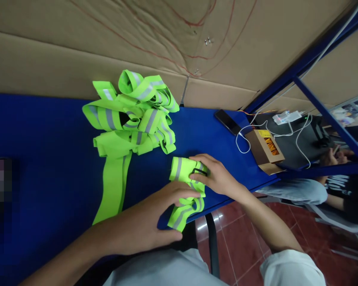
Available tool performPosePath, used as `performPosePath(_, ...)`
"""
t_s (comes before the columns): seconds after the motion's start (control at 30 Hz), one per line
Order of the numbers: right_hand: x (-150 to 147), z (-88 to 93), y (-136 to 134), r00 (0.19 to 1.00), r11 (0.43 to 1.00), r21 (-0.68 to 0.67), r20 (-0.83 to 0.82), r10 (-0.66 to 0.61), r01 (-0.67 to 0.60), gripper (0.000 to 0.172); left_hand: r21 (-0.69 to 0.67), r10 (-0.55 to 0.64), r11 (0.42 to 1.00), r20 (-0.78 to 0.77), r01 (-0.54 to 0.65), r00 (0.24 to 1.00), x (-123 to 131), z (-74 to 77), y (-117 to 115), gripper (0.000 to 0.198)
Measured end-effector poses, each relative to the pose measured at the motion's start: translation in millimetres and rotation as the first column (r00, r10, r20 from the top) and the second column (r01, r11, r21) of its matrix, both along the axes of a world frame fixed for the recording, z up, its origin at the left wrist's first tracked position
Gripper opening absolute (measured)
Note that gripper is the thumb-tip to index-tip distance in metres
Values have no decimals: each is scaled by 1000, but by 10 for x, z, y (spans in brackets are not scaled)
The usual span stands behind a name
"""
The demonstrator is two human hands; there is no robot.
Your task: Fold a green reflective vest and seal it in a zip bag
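A neon green strap with grey reflective stripes (185,186) lies folded near the front edge of the blue table (47,159). My right hand (216,174) pinches its upper folded part, by a small black buckle (200,171). My left hand (155,222) grips the lower end of the same strap, fingers curled round it. A heap of the same green reflective straps (131,115) sits further back on the table, with one long band trailing toward me.
Cardboard sheets (107,47) line the wall behind the table. A black phone (227,121) with a white cable and a small brown box (264,149) lie at the table's right end. Another person sits at the right beyond the blue frame.
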State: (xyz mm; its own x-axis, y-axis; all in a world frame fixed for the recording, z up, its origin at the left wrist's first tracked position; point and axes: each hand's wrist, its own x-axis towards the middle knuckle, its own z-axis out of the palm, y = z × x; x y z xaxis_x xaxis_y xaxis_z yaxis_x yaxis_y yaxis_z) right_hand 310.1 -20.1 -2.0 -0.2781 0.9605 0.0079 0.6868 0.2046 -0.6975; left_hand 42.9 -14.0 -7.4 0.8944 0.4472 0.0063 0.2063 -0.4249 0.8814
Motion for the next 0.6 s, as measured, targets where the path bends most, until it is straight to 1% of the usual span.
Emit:
performPosePath(0.07,-37,-27,-30,1000,1000,-8,-16,6,-6,47,4,22,1000,63,-22,998,7,28,30,63)
performPosePath(0.1,-54,-35,-40,1000,1000,-8,-23,8,-9,47,37,24,999,70,-27,997,20,29,44,61)
performPosePath(0.17,-81,-46,-53,1000,1000,-3,-24,17,-17,46,148,13,989,29,-17,999,56,17,70,66)
performPosePath(0.2,-90,-51,-57,1000,1000,5,-21,19,-19,46,227,8,974,-4,-7,1000,75,8,82,70)
performPosePath(0.23,-94,-55,-62,1000,1000,15,-19,18,-18,46,320,9,947,-37,4,999,92,1,92,73)
performPosePath(0.27,-97,-61,-67,1000,999,28,-19,15,-15,46,421,15,907,-67,15,998,106,-4,101,74)
performPosePath(0.33,-96,-78,-78,1000,998,63,-23,8,-7,47,593,45,805,-111,30,993,124,-7,116,73)
performPosePath(0.37,-94,-88,-84,1000,997,80,-25,4,-2,46,646,59,763,-125,36,990,130,-6,123,70)
performPosePath(0.4,-91,-98,-88,1000,996,92,-26,1,1,46,679,71,733,-131,37,989,134,-5,130,66)
performPosePath(0.43,-88,-109,-91,1000,995,99,-27,-2,4,45,698,79,715,-131,36,988,139,-5,139,62)
performPosePath(0.5,-79,-127,-90,1000,995,99,-28,-4,6,44,707,85,707,-107,16,991,151,-14,164,53)
performPosePath(0.53,-74,-136,-86,1000,996,94,-29,-2,5,45,699,83,716,-85,0,993,161,-22,181,48)
performPosePath(0.6,-65,-152,-77,999,995,97,-35,7,-4,46,656,87,753,-28,-47,996,195,-41,223,37)
